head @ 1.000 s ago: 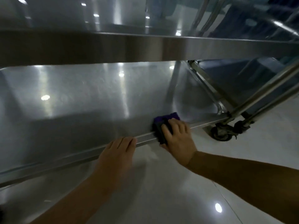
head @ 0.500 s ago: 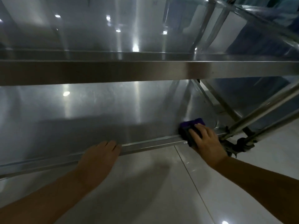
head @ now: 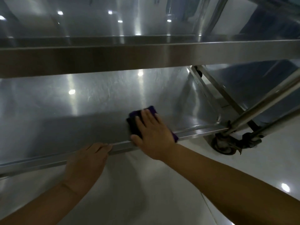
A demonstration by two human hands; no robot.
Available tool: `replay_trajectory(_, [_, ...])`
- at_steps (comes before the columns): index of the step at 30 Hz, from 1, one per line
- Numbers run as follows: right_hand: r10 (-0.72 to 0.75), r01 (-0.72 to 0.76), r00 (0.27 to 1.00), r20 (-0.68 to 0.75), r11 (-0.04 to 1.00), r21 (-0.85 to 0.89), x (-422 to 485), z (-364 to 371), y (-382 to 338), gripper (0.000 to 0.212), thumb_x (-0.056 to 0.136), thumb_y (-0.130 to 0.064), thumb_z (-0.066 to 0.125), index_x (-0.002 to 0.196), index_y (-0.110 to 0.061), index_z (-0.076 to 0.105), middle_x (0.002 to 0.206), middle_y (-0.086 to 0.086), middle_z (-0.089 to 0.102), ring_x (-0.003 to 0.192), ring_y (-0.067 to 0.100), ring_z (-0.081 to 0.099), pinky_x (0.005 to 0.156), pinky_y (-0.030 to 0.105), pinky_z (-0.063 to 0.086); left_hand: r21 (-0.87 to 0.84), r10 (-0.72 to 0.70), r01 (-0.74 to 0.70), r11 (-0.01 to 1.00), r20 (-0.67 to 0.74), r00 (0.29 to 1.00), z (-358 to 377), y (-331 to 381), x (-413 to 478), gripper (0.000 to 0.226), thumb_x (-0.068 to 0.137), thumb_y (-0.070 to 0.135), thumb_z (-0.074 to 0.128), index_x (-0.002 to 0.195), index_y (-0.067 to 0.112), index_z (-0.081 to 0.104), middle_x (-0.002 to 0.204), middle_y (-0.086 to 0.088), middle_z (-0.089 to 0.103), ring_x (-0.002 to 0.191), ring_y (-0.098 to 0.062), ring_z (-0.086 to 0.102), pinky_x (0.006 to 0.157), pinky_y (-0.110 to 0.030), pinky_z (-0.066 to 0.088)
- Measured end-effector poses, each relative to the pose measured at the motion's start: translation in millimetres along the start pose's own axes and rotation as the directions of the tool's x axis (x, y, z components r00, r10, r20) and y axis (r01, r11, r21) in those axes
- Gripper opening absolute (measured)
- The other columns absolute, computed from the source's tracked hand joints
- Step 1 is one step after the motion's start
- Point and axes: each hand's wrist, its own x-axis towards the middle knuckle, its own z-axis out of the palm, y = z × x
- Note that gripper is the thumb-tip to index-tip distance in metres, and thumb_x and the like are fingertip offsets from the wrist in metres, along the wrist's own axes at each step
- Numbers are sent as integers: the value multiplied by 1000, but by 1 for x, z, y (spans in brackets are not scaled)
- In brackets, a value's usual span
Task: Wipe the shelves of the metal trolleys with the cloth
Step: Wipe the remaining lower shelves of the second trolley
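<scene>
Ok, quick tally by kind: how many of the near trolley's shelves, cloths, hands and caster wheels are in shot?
Shelves: 2, upper shelf and lower shelf
Cloths: 1, purple cloth
Hands: 2, left hand and right hand
Wheels: 1 plainly seen, caster wheel
Total: 6

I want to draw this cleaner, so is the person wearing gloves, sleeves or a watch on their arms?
No gloves: the left hand and right hand are bare. The left forearm and right forearm are bare too, with no sleeve reaching into view. I see no watch, ring or bracelet, though the light is dim.
</scene>
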Motion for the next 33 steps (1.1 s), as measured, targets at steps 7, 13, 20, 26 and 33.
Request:
replay_trajectory(7, [-106, 111, 992, -65, 990, 82, 24, 9, 27, 71, 93, -58, 23, 149, -13, 31, 157, 14, 22, 147, 27, 13, 120, 41, 4, 41, -3, 3, 999, 7, 1000, -5, -1, 2, 49, 92, 36, 35, 85, 12, 77, 79, -5, 70, 59, -28, 65, 51, -30, 52])
replay_trajectory(13, [347, -347, 938, -9, 938, -1, 0, -1, 148, 70, 94, -58, 18, 153, -20, 19, 161, 8, 9, 148, 22, 3, 119, 39, 3, 39, 5, -3, 999, -66, 998, -1, -1, -1, 59, 102, 35, 24, 87, 13, 77, 85, -4, 72, 63, -28, 66, 58, -30, 48])
replay_trajectory(20, [621, -621, 784, -26, 784, -16, 49, -6, 144, 66, 98, -52, 22, 153, -16, 16, 160, 15, 8, 148, 27, 2, 119, 47, 5, -9, -2, 1, 1000, -80, 997, 4, -9, -8, 31, 87, 24, 48, 90, 15, 77, 89, -1, 73, 69, -26, 67, 66, -31, 48])
replay_trajectory(26, [301, -301, 953, -19, 953, -27, 108, 1, 18, 65, 97, -43, 26, 152, -12, 14, 160, 17, 7, 148, 29, 4, 117, 48, 7, -64, 20, -28, 998, -125, 992, 6, -15, -11, 28, 90, 24, 50, 92, 16, 77, 93, 0, 73, 74, -23, 67, 71, -27, 40])
replay_trajectory(33, [-195, 195, 981, 17, 981, 4, 144, 10, -47, 63, 98, -44, 31, 153, -17, 16, 161, 8, 3, 148, 21, -2, 120, 43, 1, -23, 47, -50, 998, -113, 993, 4, -17, -9, 30, 89, 25, 49, 88, 16, 77, 85, -2, 72, 72, -17, 58, 66, -26, 35])
